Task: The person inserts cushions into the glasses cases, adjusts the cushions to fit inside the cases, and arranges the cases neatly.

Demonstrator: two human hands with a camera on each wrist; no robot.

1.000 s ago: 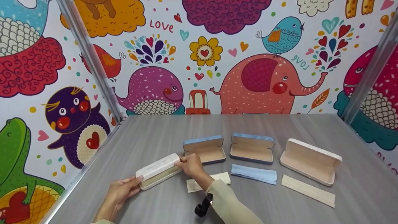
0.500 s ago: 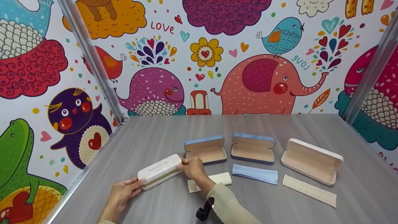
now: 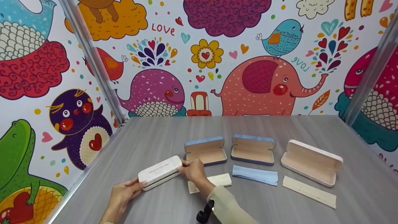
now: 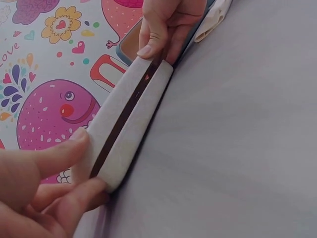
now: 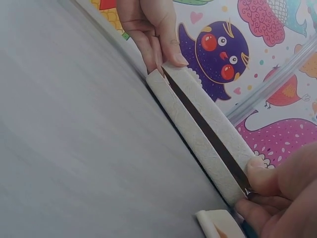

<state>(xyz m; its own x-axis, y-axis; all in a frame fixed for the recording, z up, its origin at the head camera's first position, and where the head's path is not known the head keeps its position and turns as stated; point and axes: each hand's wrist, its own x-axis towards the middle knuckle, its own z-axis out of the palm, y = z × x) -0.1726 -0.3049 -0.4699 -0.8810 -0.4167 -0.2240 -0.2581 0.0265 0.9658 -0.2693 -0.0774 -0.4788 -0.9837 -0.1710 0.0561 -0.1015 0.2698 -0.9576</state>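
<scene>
A white glasses case [image 3: 161, 170] with small print on its lid lies slanted at the left of the table, its lid nearly down. A narrow dark gap runs along its front in both wrist views. My left hand [image 3: 125, 191] grips the near left end, thumb on the lid and fingers at the lower shell [image 4: 130, 148]. At the other end, my right hand [image 3: 194, 170] pinches the case the same way, as the right wrist view shows with its thumb on the lid [image 5: 208, 106]. What lies inside is hidden.
Two blue glasses cases [image 3: 206, 152] [image 3: 253, 152] and a white one [image 3: 311, 163] stand with lids up to the right. In front lie a cream cloth [image 3: 220, 179], a blue cloth [image 3: 255, 175] and another cream cloth [image 3: 309, 192]. A black strap [image 3: 205, 213] hangs by the right sleeve.
The lid of the held white case has come down, narrowing the gap along its front. Both hands have stayed at its ends. The other cases and cloths have not moved.
</scene>
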